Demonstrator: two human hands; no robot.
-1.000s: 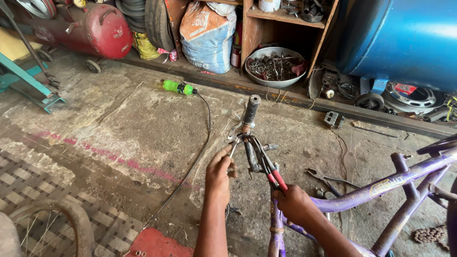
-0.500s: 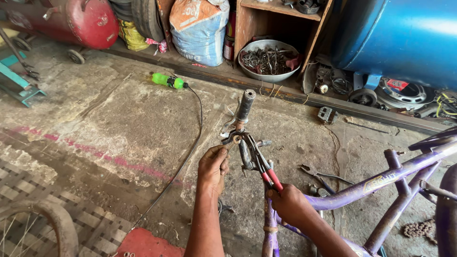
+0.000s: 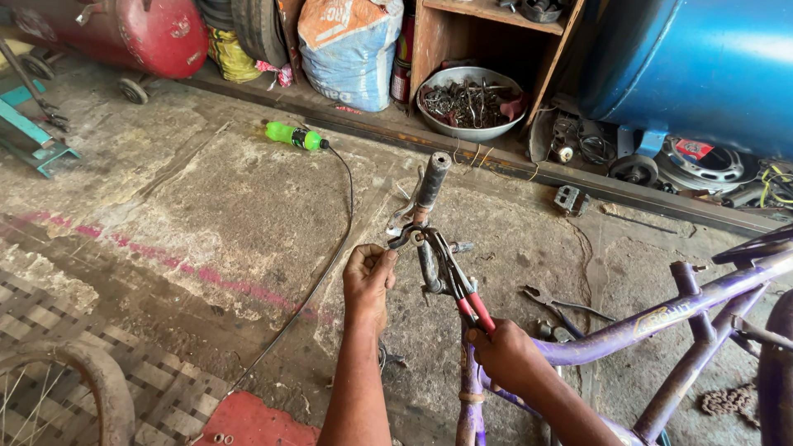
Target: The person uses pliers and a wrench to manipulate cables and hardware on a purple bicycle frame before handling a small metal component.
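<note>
Head | right hand [image 3: 504, 357] grips pliers [image 3: 453, 277] | left hand [image 3: 368, 278] touching handlebar [image 3: 429, 194]

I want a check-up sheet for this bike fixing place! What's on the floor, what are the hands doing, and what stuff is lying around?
Surface: cracked, dirty concrete floor with a faded pink stripe.
Job's things: purple bicycle frame; handlebar with a grey grip; red-handled pliers with their tips at the brake lever clamp.
Clutter: green bottle, loose pedal, rusty chain, hand tools on the floor.
Grippers: left hand pinches the clamp area; right hand grips the pliers' handles.
Cables: black cable runs across the floor from beside the bottle.
Surroundings: red tank, sack, bowl of metal parts, blue drum, tyre.
</note>
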